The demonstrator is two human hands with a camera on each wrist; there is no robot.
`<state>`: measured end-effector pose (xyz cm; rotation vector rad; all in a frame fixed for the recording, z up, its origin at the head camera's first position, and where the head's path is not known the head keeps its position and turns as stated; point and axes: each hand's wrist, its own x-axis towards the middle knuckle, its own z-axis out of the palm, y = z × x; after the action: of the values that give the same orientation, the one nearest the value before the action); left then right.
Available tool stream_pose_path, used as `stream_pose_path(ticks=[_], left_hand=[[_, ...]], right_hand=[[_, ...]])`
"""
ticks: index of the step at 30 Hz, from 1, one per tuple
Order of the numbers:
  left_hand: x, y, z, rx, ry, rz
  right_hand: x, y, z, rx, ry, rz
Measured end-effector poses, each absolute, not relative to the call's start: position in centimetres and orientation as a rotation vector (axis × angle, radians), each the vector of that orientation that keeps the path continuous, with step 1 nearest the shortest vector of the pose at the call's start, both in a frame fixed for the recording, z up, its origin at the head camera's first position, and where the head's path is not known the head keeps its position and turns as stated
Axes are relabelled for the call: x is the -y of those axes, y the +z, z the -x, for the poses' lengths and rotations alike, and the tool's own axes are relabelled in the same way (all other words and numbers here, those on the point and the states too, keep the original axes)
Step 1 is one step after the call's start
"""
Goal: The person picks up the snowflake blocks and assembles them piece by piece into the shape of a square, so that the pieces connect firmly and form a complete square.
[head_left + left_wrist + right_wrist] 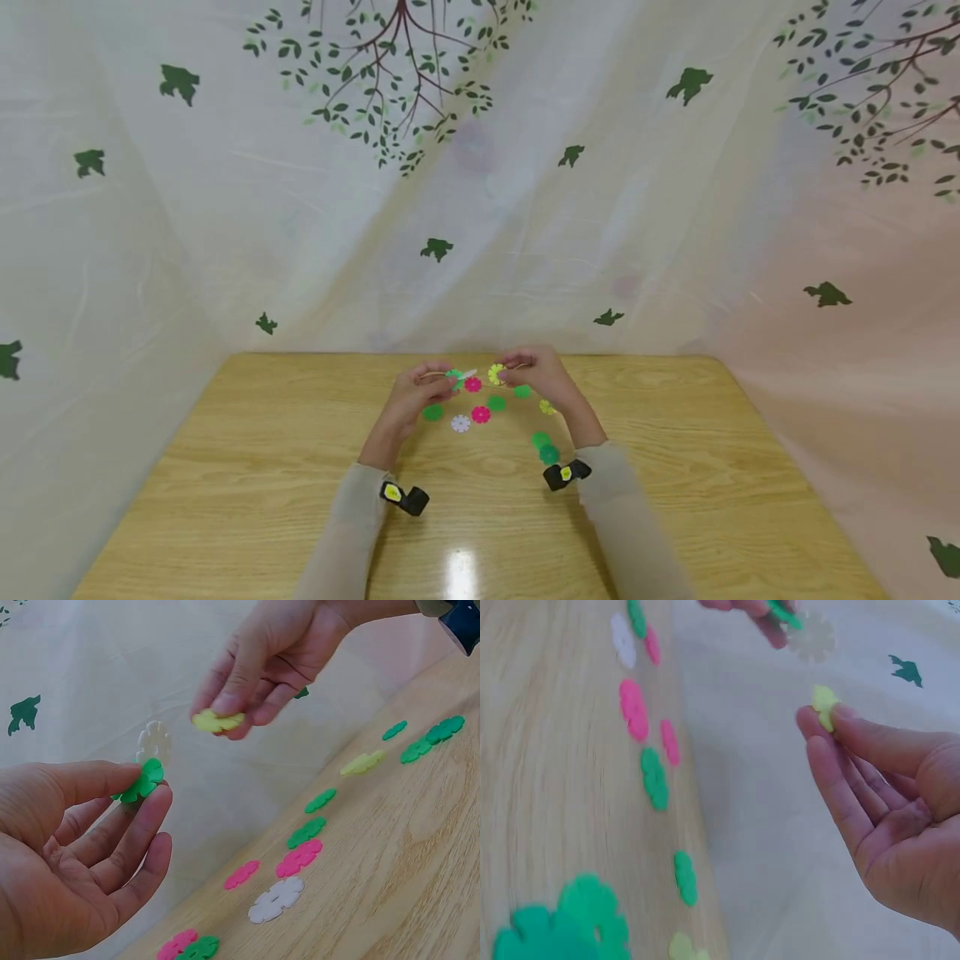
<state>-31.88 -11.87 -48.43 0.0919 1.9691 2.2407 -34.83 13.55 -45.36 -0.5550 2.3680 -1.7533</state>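
Green disc (152, 777) in your left hand's (415, 396) pinch seems already joined to a white disc (155, 741); your right hand (545, 380) pinches an unattached yellow disc (217, 721); loose discs (481, 414) await.

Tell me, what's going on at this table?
A person's left hand pinches a green flower piece, with a white flower piece that seems joined to it. The right hand pinches a yellow flower piece, held up near the others but apart from them. Other flower pieces, in pink, green, white and yellow, lie scattered on the wooden table.
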Motion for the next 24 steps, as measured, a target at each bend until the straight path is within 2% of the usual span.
stream_pose_path(ticks=[8, 24], left_hand=[[11.7, -48.4, 31.7, -2.005, 2.224, -0.065], [11.3, -48.3, 31.7, -2.024, 2.282, -0.062]], right_hand=[[-12.1, -45.4, 34.6, -2.276, -2.043, 0.584], [-11.3, -45.5, 33.9, -2.355, -1.974, 0.53]])
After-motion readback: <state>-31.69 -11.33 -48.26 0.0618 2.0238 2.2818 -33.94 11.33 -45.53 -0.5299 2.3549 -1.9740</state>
